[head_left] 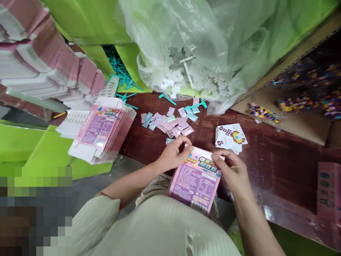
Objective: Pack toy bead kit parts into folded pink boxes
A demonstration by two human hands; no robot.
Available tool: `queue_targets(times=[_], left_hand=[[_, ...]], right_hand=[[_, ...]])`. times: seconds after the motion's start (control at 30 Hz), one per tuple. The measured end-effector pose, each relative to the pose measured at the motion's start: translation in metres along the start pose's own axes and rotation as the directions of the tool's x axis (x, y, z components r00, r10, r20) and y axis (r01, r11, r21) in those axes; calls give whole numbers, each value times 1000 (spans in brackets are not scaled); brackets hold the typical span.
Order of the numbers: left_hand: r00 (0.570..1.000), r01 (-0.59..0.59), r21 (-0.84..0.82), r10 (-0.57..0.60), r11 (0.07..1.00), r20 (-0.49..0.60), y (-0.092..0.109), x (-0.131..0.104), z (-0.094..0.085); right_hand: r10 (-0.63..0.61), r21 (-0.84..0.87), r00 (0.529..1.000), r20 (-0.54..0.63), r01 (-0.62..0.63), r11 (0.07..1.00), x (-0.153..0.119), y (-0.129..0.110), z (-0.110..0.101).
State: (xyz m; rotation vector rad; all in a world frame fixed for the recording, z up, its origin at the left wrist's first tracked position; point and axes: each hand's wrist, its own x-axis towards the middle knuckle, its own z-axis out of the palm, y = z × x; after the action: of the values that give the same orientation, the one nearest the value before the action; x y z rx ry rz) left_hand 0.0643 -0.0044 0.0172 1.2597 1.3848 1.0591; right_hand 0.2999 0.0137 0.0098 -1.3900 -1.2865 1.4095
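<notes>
Close to my body, at the table's front edge, is a pink and purple printed carton [195, 181]. My left hand [177, 151] pinches its upper left corner, by the white end flap. The upper right corner sits between the thumb and fingers of my right hand [233, 167]. Both hands are closed on the carton's top end; its inside is hidden. Just beyond lie small pink, lilac and blue sachets [174, 122]. To the right is a stack of white cards [231, 137] with a pixel picture. A stack of flattened cartons [102, 128] stands to the left.
Teal plastic hammers [197, 105] lie behind the sachets, with more in a green bin [121, 69]. A clear bag [186, 71] holds white pegboard pieces. At right, a cardboard box [290, 121] contains bags of coloured beads. Pink carton stacks [48, 60] fill the upper left.
</notes>
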Motion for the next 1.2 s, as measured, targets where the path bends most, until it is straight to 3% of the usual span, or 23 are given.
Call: queue_targets(times=[0.23,0.37,0.5,0.57,0.6,0.7,0.77,0.8,0.87,0.93,1.0,1.07,1.13,1.2], left_hand=[[996,80,-78,-77,994,41,1,7,-11],[985,105,-131,-85,986,147,0,5,-22],[990,50,-163,-27,985,141,-10,-13,-33],[995,11,-162,5,987,95,-15,-21,-39],[997,-4,-171,17,985,74,-17,-24,-42],[999,-37,-237,33,971,-21,-22,-27,-54],[989,-39,-267,0,963,-146,-25,-25,-64],[973,-31,-279,-35,960,-229,-26,-25,-70],[904,-13,-313,-122,950,-409,-32,-28,-82],[820,-11,-350,-191,937,-539,-41,-40,-93],[770,-13,-319,-194,948,-608,-53,-59,-100],[744,-11,-158,-98,987,-661,-66,-83,-102],[720,1,135,93,991,-687,-77,-103,-100],[714,-20,462,336,886,-614,-86,-114,-97]], right_hand=[[122,113,992,44,-126,986,11,3,4],[116,55,986,121,-123,991,16,-2,1],[31,-134,972,235,0,991,15,-10,-10],[-1,-228,922,388,97,969,25,-21,-12],[-15,-267,871,491,167,949,36,-27,-11],[-164,-345,722,673,501,794,99,-44,4],[-348,-438,703,620,678,590,157,-49,24],[-401,-509,703,587,706,493,186,-49,35],[-415,-567,702,579,713,413,235,-48,57],[-345,-605,691,635,723,335,264,-51,75],[-261,-646,680,685,733,216,273,-59,86],[-163,-679,684,711,728,95,268,-71,99],[-81,-680,680,729,733,36,256,-85,121],[-19,-643,643,765,766,9,242,-97,158]])
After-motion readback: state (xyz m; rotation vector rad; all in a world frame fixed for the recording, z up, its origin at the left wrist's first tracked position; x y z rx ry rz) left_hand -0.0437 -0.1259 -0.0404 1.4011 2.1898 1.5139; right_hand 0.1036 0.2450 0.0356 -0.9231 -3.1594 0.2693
